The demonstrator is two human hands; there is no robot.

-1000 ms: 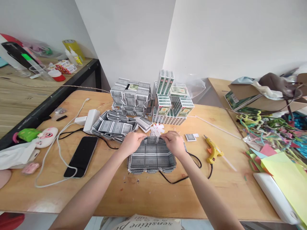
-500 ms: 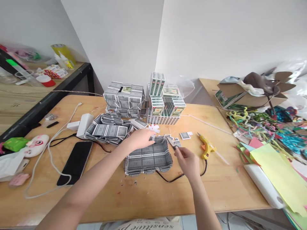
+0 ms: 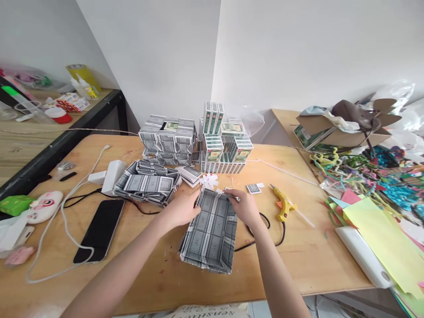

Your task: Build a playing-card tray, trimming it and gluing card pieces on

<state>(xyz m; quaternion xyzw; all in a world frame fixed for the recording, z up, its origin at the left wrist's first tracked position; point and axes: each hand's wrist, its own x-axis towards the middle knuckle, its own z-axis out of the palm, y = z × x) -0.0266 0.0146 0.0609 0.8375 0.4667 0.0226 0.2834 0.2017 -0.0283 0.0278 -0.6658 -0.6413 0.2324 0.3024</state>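
Note:
An open-topped box made of patterned playing cards sits on the table before me, its long side running away from me. My left hand is closed on its far left wall, with the thumb over the inside. At the far right corner my right hand has its fingers bent over the rim. A small shiny bit shows by those fingertips; I cannot make out what it is. Just beyond the box lie loose playing cards, some face up.
A second card box stands left, a larger card-covered block behind it. Card packs are stacked at the back. Right lies a yellow glue gun with its black cord; left, a phone and white cable.
The card box has been turned from lying crosswise to pointing away from me. My left hand has come down onto its wall. The bladed tool in my right hand no longer shows clearly.

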